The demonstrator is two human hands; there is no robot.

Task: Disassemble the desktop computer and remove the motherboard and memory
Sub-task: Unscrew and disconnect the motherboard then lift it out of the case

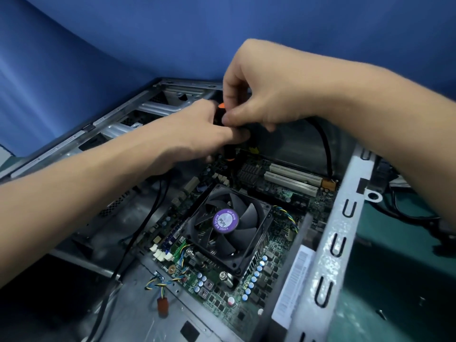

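Note:
An open desktop case (328,243) lies on its side with the green motherboard (271,275) inside. A black CPU fan (228,225) with a purple label sits in the board's middle. Two white expansion slots (293,178) lie beyond it. A black screwdriver with orange bands (228,154) stands upright over the board's far edge. My left hand (195,134) grips its handle from the left. My right hand (256,99) pinches the handle's top from above. The tip is hidden behind the board parts. I cannot make out memory sticks.
A black cable (325,149) curves down at the case's far right. Another black cable (138,230) runs across the left side, near a loose multicoloured fan lead (162,282). A green mat (394,292) lies right of the case, a blue wall (123,45) behind.

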